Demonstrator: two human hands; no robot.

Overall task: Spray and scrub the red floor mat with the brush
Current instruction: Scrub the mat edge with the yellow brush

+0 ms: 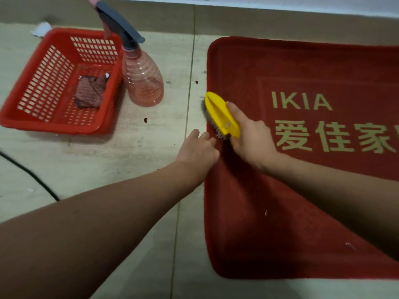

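On floor tiles, at left edge of red floor mat [302,212]: yellow scrub brush [222,116], bristles against mat border, long axis along that edge, tip away from person. Right hand [250,139] grips brush rear. Left hand [198,148], fingers straight, touches mat edge just beside brush. Spray bottle [142,76] upright, well left, nearer left hand, beside red basket [21,117].

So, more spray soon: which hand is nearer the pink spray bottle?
Left. The left hand is at the red mat's edge, right of the pink spray bottle; the right hand grips the yellow brush farther right.
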